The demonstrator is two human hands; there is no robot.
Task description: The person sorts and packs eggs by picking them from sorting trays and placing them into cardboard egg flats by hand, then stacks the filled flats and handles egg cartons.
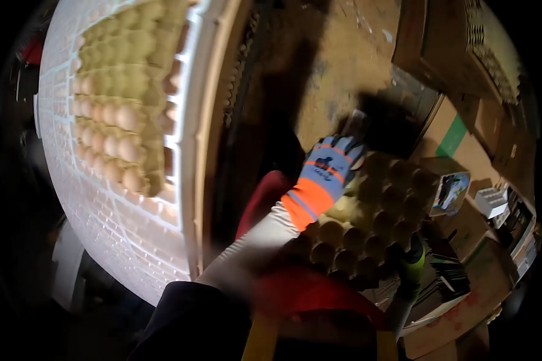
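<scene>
An empty egg tray [376, 204] is tilted in front of my body. My left hand [328, 171], in a blue and orange glove, is at the tray's upper left edge, its back to the camera and its fingers bent around that edge; the fingertips are dark and partly hidden. At the lower right corner of the tray, my right hand [411, 259], in a yellow-green glove, grips the edge, with its fingers mostly in shadow.
On the left, a brightly lit white surface with a grid [126, 231] bears a yellowish tray [126, 66] partly filled with brown eggs [126, 117]. Cardboard boxes [464, 60] and stacked trays stand at right. An open carton [494, 265] and a small white box [491, 203] are below them.
</scene>
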